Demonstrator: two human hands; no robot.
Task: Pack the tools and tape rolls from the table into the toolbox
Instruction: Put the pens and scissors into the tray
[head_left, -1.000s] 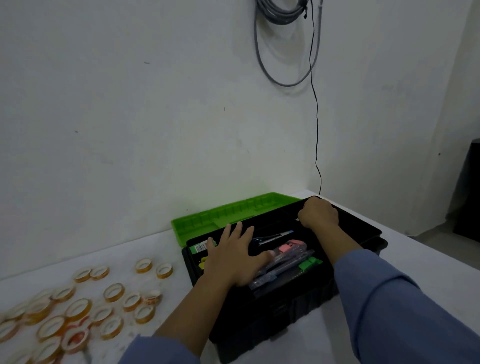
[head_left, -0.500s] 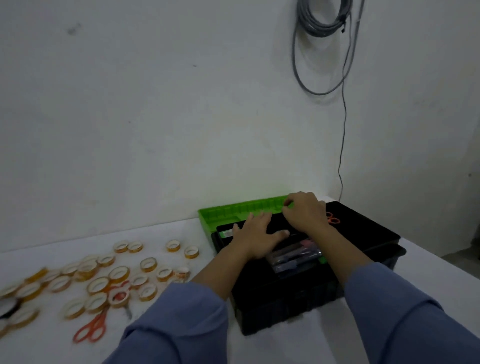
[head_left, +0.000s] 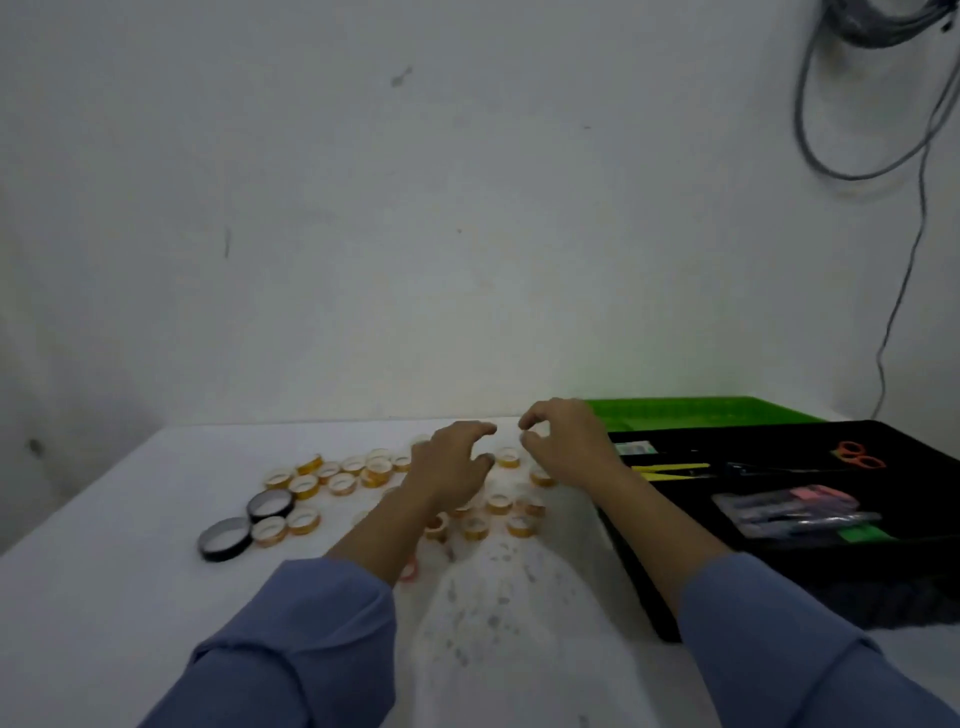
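Observation:
The black toolbox (head_left: 779, 571) stands open at the right with its green lid (head_left: 691, 413) tipped back. Its tray holds orange scissors (head_left: 857, 455), a yellow-handled tool (head_left: 670, 468) and a clear pack of cutters (head_left: 789, 512). Several small yellow tape rolls (head_left: 343, 480) and two black tape rolls (head_left: 244, 522) lie scattered on the white table (head_left: 130, 571). My left hand (head_left: 452, 467) and my right hand (head_left: 566, 441) hover side by side above the rolls, fingers loosely curled, holding nothing. An orange-red scissor handle (head_left: 410, 570) peeks out under my left forearm.
A white wall runs right behind the table. Grey cables (head_left: 883, 104) hang on it at the upper right, one lead dropping towards the toolbox. The table's left edge falls away at the far left.
Both hands have left the toolbox tray and moved left over the tape rolls. The view has swung left, so the toolbox now sits at the right.

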